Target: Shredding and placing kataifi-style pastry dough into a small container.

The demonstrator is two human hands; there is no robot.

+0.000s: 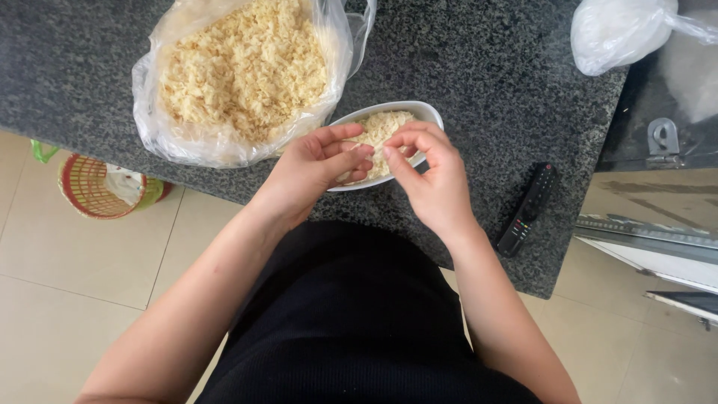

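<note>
A white oval dish (422,111) full of pale yellow shreds stands on the dark granite counter (479,67). My left hand (310,170) and my right hand (430,179) hover over the dish's near edge, fingertips close together. Both seem to pinch a small bit of the shreds, though the piece is too small to make out. Left of the dish lies an open clear plastic bag (239,75) heaped with the same shredded stuff.
A black remote control (527,209) lies near the counter's front right edge. A knotted white plastic bag (621,30) sits at the far right. On the tiled floor to the left stands a red and green woven basket (101,187).
</note>
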